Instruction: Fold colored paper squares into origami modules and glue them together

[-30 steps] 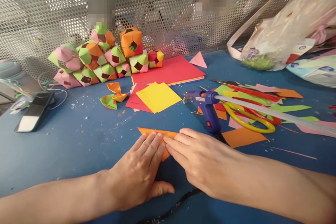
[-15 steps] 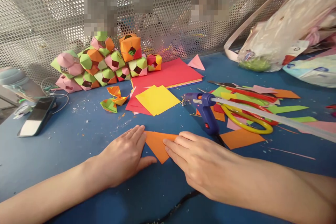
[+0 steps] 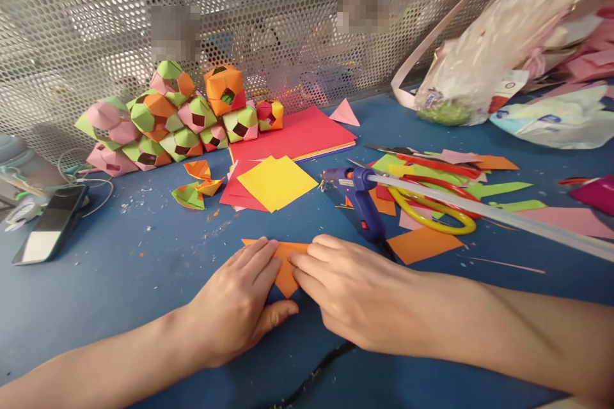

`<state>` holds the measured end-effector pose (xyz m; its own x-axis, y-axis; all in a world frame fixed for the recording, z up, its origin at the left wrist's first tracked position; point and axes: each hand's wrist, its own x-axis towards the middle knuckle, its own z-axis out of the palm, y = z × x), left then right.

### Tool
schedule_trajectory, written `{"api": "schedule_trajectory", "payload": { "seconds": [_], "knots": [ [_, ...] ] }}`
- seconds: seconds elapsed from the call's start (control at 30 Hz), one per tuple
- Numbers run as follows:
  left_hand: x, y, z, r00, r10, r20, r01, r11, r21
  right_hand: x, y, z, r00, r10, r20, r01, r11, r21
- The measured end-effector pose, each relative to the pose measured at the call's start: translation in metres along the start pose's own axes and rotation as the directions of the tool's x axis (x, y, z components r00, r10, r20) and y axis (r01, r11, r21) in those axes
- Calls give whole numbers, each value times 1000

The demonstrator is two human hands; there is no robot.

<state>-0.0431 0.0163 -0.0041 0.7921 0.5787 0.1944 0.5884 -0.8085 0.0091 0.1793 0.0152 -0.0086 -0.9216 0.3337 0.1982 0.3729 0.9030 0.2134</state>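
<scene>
A folded orange paper triangle (image 3: 286, 271) lies on the blue table, its long edge toward the wall and its point toward me. My left hand (image 3: 244, 294) rests on its left part, fingers laid flat over the top edge and thumb apart below. On the right part lies my right hand (image 3: 355, 294), its fingertips pressing down along the fold; its thumb is hidden. Beyond the hands are yellow paper squares (image 3: 278, 182) on red sheets (image 3: 240, 188). A blue glue gun (image 3: 362, 204) with a long clear glue stick (image 3: 441, 197) stands just past my right hand.
Folded paper modules (image 3: 158, 118) are stacked at the back left, loose folded pieces (image 3: 199, 185) in front. A phone (image 3: 50, 223) and a bottle (image 3: 23, 163) stand left. Scissors (image 3: 426, 217), paper scraps (image 3: 508, 195) and bags (image 3: 547, 115) lie right. A black cord (image 3: 316, 374) crosses the front.
My left hand has slid right onto the orange triangle and now covers more of it. My right hand stays pressed on it. The view has shifted slightly to the right.
</scene>
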Motion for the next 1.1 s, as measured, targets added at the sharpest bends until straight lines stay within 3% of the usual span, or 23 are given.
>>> {"api": "schedule_trajectory", "payload": {
  "seconds": [0.23, 0.37, 0.47, 0.63, 0.73, 0.97, 1.1],
  "knots": [
    [4, -2, 1, 1000, 2, 2, -2, 993, -121, 22, 7, 2, 1000, 30, -3, -30, 996, -81],
    [3, -6, 0, 999, 31, -35, -30, 999, 37, 6, -3, 10, 995, 94, -22, -96, 984, -148],
    [1, -7, 0, 999, 23, -33, -17, 984, 179, -18, -8, 24, 980, 188, -65, -194, 976, -95],
    [0, -8, 1, 999, 28, -38, -16, 954, 301, -39, -4, 34, 971, 238, 1, -236, 963, -133],
    [1, -10, 0, 998, 11, -68, 12, 941, 338, -40, -3, 27, 971, 236, 35, -225, 954, -196],
    [4, -21, -4, 998, -54, -21, 58, 919, 389, -34, -5, -6, 958, 282, 56, -257, 926, -276],
    [4, -21, -6, 998, -63, -30, 69, 959, 275, -25, 2, -20, 956, 278, 90, -243, 926, -289]
  ]
}}
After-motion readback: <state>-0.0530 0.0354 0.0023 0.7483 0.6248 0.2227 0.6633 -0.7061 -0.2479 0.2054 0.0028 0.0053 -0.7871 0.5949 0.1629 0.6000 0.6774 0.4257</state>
